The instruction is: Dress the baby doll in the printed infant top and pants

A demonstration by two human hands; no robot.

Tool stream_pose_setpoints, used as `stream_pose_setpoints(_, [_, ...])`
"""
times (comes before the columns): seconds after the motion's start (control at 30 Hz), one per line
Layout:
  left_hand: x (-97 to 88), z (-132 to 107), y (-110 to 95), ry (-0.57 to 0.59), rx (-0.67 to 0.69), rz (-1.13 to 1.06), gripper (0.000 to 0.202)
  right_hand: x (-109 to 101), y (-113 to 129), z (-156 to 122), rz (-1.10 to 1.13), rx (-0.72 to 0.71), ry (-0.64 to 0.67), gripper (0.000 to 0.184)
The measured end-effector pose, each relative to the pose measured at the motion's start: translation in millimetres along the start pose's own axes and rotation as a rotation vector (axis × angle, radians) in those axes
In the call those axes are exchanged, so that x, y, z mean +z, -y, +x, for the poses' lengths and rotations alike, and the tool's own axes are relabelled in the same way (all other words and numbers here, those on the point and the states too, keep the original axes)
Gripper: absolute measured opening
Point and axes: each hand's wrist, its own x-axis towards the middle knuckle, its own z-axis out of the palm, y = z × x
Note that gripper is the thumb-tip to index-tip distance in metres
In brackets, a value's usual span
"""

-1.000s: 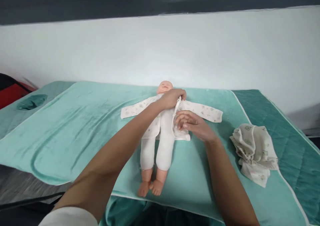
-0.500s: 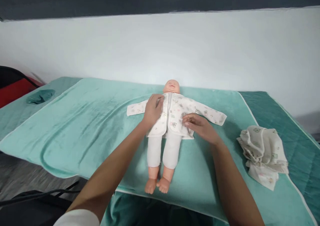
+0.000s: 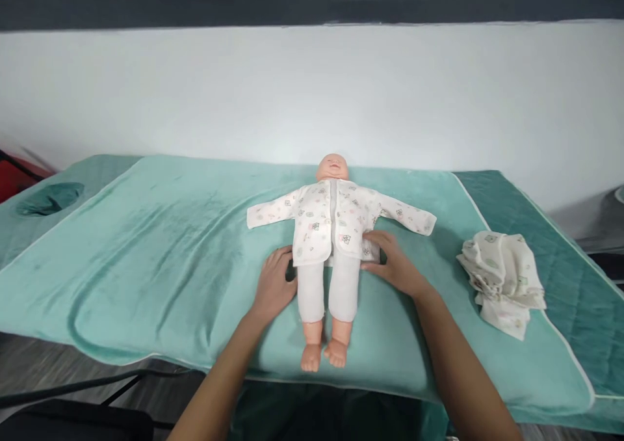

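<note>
A baby doll (image 3: 333, 166) lies on its back, its head toward the wall. It wears a white printed jacket (image 3: 312, 223) with the front edges side by side and the sleeves spread out, and white leggings (image 3: 311, 291); its feet are bare. My left hand (image 3: 277, 281) is beside the doll's hip, fingers curved and thumb apart, close to the jacket's hem. On the other side, my right hand (image 3: 390, 262) reaches the jacket's lower side edge. Its fingers and thumb are apart, with a bit of the jacket's back panel showing between them.
A crumpled printed white cloth garment (image 3: 504, 278) lies to the right on the green sheet (image 3: 160, 252). The bed has a face hole (image 3: 51, 198) at the far left. A white wall (image 3: 195, 96) runs behind. A black chair-like thing (image 3: 73, 421) stands lower left.
My left hand has come down from the jacket's chest to beside the hip. My right hand has shifted slightly down along the jacket's side. The doll's legs appear straighter in view.
</note>
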Motion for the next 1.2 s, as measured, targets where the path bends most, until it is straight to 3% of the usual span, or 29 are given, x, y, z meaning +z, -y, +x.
stream_pose_setpoints(0.13, [3.3, 0, 2, -0.003, 0.022, 0.083, 0.022, 19, 9, -15, -0.315, 0.108, -0.126, 0.04])
stream_pose_setpoints(0.27, [11.7, 5, -5, -0.051, 0.06, 0.142, 0.026, 28, 21, -6, -0.422, 0.171, -0.126, 0.02])
stream_pose_setpoints(0.33, [15.9, 7, -11, -0.083, 0.073, 0.141, 0.028, 27, 25, -5, -0.399, 0.15, -0.15, 0.013])
stream_pose_setpoints(0.5, [16.9, 1, -12, -0.187, 0.075, 0.095, 0.019, 21, 25, -23, -0.273, 0.19, -0.29, 0.017])
stream_pose_setpoints(0.6, [13.2, -7, -5, -0.252, 0.038, 0.019, 0.011, 21, 21, -35, -0.289, 0.24, -0.247, 0.021])
stream_pose_setpoints(0.73, [11.0, -13, 2, -0.238, 0.019, 0.013, 0.008, 24, 25, -40, -0.325, 0.259, -0.166, 0.023])
stream_pose_setpoints(0.83, [8.2, -8, 11, -0.285, -0.005, -0.113, 0.024, 20, 28, -41, -0.102, 0.258, -0.107, 0.022])
stream_pose_setpoints(0.9, [4.5, 1, 23, -0.347, -0.006, -0.126, 0.034, 12, 24, -39, 0.071, 0.313, -0.192, 0.027])
stream_pose_setpoints(0.97, [0.3, 15, 38, -0.406, -0.028, -0.043, 0.042, -1, 9, -34, 0.108, 0.421, -0.397, 0.032])
stream_pose_setpoints(1.07, [-4.6, 40, 56, -0.415, -0.12, 0.087, 0.053, -25, -26, -22, -0.081, 0.582, -0.649, 0.041])
stream_pose_setpoints(1.2, [-7.6, 71, 68, -0.331, -0.238, 0.189, 0.061, -51, -66, -5, -0.226, 0.688, -0.747, 0.045])
